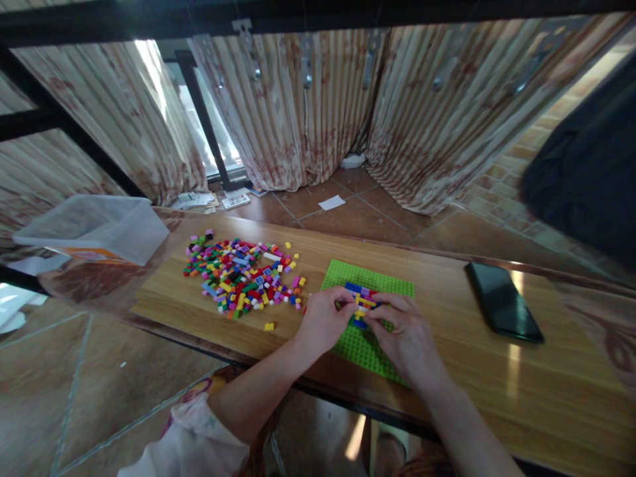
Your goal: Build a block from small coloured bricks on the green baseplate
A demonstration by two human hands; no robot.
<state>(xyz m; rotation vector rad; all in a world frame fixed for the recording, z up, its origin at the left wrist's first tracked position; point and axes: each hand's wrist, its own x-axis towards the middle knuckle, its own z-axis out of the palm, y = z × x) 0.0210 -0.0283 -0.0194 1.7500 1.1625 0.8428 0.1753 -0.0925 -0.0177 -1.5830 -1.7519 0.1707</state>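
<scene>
A green studded baseplate (370, 348) lies on the wooden table, with a small build of blue, red, purple and yellow toy bricks (358, 302) over its middle. From the left, my left hand (322, 319) pinches the build's yellow part between thumb and fingers. Opposite it, my right hand (408, 330) has its thumb and fingertips closed on the right side of the same bricks. My fingers cover part of the build, so I cannot tell whether it is pressed onto the baseplate. A single yellow brick (269, 326) lies on the wood left of my left hand.
A big loose pile of coloured bricks (243, 275) spreads over the table's left part. Behind it at far left stands a clear plastic bin (99, 228). A black phone (504, 301) lies to the right. Striped curtains (308, 112) hang beyond the table.
</scene>
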